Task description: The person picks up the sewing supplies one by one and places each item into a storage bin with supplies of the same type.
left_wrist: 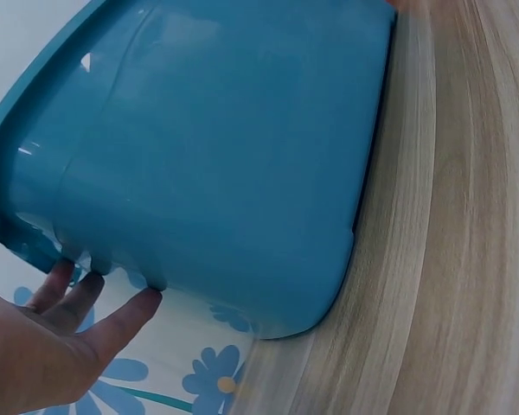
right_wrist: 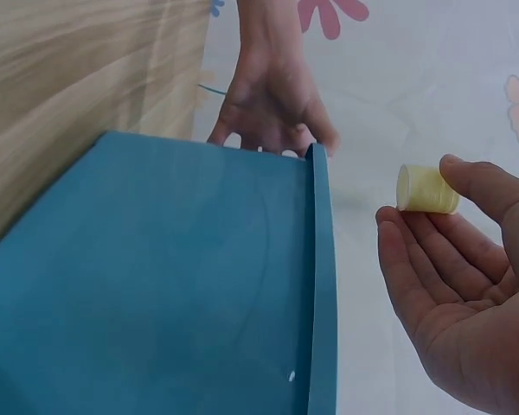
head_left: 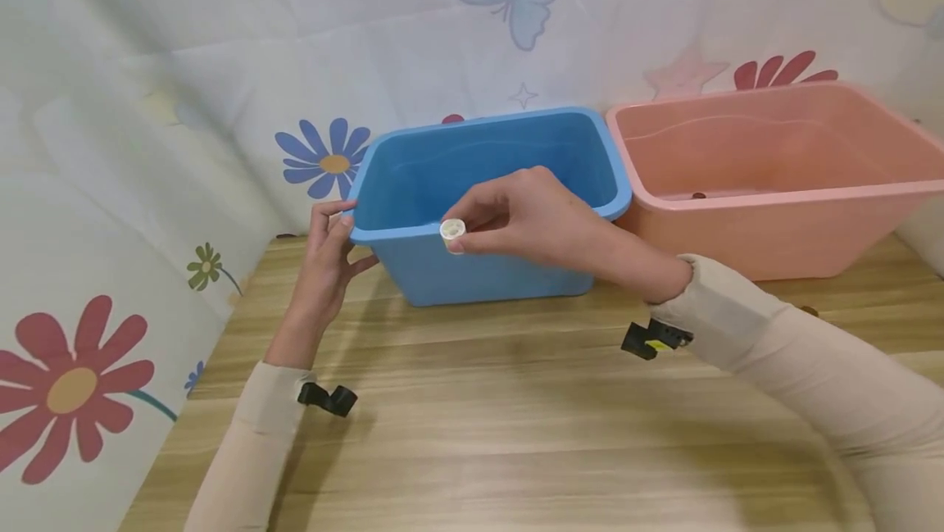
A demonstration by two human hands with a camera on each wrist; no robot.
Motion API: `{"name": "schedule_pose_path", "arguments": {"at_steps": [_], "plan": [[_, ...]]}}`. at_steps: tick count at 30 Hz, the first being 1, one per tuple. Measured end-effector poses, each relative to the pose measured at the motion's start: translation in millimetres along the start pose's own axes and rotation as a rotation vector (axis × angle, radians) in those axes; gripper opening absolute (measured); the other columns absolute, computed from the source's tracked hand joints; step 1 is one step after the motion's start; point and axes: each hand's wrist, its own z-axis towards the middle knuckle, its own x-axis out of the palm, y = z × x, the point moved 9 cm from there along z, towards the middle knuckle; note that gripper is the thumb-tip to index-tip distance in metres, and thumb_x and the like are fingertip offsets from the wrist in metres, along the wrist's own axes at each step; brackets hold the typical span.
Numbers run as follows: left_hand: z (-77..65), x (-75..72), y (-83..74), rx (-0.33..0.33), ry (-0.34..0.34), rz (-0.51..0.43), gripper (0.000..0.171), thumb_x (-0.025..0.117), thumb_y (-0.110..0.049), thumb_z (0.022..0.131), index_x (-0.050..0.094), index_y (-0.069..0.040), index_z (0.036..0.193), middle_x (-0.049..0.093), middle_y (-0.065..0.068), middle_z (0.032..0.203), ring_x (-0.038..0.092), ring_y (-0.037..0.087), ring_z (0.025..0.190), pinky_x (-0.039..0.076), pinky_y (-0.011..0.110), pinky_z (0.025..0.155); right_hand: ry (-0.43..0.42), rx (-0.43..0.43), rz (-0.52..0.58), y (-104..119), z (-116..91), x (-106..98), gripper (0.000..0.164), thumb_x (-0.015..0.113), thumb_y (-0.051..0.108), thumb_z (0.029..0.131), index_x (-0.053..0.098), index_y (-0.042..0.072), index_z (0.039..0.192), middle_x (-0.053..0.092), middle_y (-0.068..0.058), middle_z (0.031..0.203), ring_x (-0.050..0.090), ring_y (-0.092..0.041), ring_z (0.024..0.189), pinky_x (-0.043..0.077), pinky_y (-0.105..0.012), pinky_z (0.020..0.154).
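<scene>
My right hand (head_left: 534, 216) pinches a small spool of pale yellow thread (right_wrist: 430, 188) between thumb and fingers. White and open-looking, one end of the spool (head_left: 452, 230) faces up in the head view, just over the front rim of a blue plastic bin (head_left: 494, 270). At the bin's left front corner is my left hand (head_left: 324, 257). Its fingers (left_wrist: 125, 322) are spread, with the tips touching the bin's outer wall just under the rim. The bin stands upright on the wooden table, and its floor is hidden from the head view.
A pink bin (head_left: 737, 241) stands directly to the right of the blue one, with a small brown thing (head_left: 698, 196) inside. Another brown bit (head_left: 809, 311) lies beside my right sleeve. Flower-printed white cloth (head_left: 243, 89) hangs behind and to the left of the wooden table (head_left: 472, 434).
</scene>
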Motion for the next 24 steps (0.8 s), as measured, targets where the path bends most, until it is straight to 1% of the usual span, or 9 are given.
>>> {"name": "schedule_pose_path", "arguments": {"at_steps": [6,8,11,12,13,15,18,21,24], "plan": [[0.0,0.3,-4.4,0.001,0.012,0.023,0.029,0.052,-0.035,0.106,0.048,-0.025,0.133,0.040,0.010,0.148,0.045,0.034,0.137,0.044,0.070,0.098,-0.035,0.001,-0.007,1.2,2.2,-11.8,0.022,0.081,0.028,0.089,0.078,0.023,0.110,0.076,0.013,0.096,0.071,-0.002,0.091,0.056,-0.028,0.082],[-1.2,-0.4,-4.1,-0.008,0.014,0.029,0.030,0.053,-0.036,0.106,0.048,-0.025,0.133,0.041,0.010,0.146,0.046,0.033,0.136,0.049,0.065,0.096,-0.040,-0.006,-0.011,0.9,2.7,-13.6,0.022,0.081,0.028,0.089,0.078,0.023,0.111,0.076,0.013,0.097,0.071,-0.002,0.091,0.056,-0.028,0.082],[-2.6,-1.4,-2.9,-0.020,0.010,0.031,0.029,0.053,-0.037,0.106,0.049,-0.026,0.133,0.042,0.010,0.145,0.048,0.032,0.135,0.055,0.054,0.089,-0.059,-0.021,-0.024,0.5,3.8,-17.8,0.022,0.080,0.028,0.089,0.078,0.024,0.110,0.076,0.014,0.096,0.070,-0.001,0.091,0.055,-0.029,0.081],[-3.0,-1.5,-2.6,-0.022,0.008,0.030,0.029,0.053,-0.037,0.106,0.049,-0.026,0.132,0.042,0.009,0.145,0.048,0.031,0.134,0.055,0.054,0.089,-0.065,-0.025,-0.029,0.7,4.3,-19.4,0.021,0.080,0.028,0.090,0.077,0.024,0.111,0.075,0.013,0.096,0.070,-0.002,0.091,0.055,-0.030,0.081],[-3.4,-1.4,-2.1,-0.023,0.005,0.027,0.028,0.053,-0.036,0.106,0.049,-0.026,0.131,0.042,0.010,0.145,0.048,0.031,0.134,0.055,0.056,0.089,-0.070,-0.024,-0.033,0.6,4.7,-20.9,0.021,0.080,0.028,0.090,0.077,0.024,0.111,0.075,0.013,0.096,0.070,-0.002,0.091,0.055,-0.030,0.081],[-3.9,-0.8,-1.0,-0.026,0.004,0.016,0.025,0.053,-0.035,0.106,0.049,-0.027,0.130,0.041,0.010,0.145,0.048,0.032,0.134,0.052,0.063,0.091,-0.075,-0.016,-0.049,0.5,5.2,-23.6,0.022,0.080,0.028,0.090,0.077,0.024,0.111,0.075,0.012,0.096,0.070,-0.002,0.090,0.055,-0.030,0.081],[-4.5,0.3,0.1,-0.033,0.003,0.001,0.022,0.052,-0.033,0.106,0.050,-0.028,0.128,0.040,0.012,0.146,0.046,0.034,0.134,0.042,0.074,0.094,-0.077,-0.006,-0.074,1.5,6.2,-26.9,0.021,0.080,0.028,0.090,0.077,0.023,0.110,0.075,0.012,0.096,0.069,-0.002,0.090,0.054,-0.030,0.079],[-3.7,1.1,-0.3,-0.035,0.004,-0.007,0.020,0.053,-0.032,0.106,0.049,-0.029,0.126,0.040,0.012,0.146,0.046,0.036,0.133,0.042,0.075,0.093,-0.081,-0.006,-0.097,3.9,8.1,-31.5,0.020,0.079,0.030,0.090,0.077,0.023,0.110,0.075,0.011,0.094,0.067,-0.002,0.087,0.052,-0.031,0.075],[-0.9,1.7,-2.9,-0.029,0.001,-0.009,0.019,0.054,-0.031,0.106,0.049,-0.029,0.124,0.041,0.012,0.145,0.046,0.036,0.132,0.041,0.075,0.092,-0.089,0.001,-0.092,5.7,11.6,-37.9,0.020,0.079,0.032,0.091,0.077,0.025,0.109,0.075,0.011,0.092,0.067,-0.004,0.085,0.051,-0.032,0.075]]}}
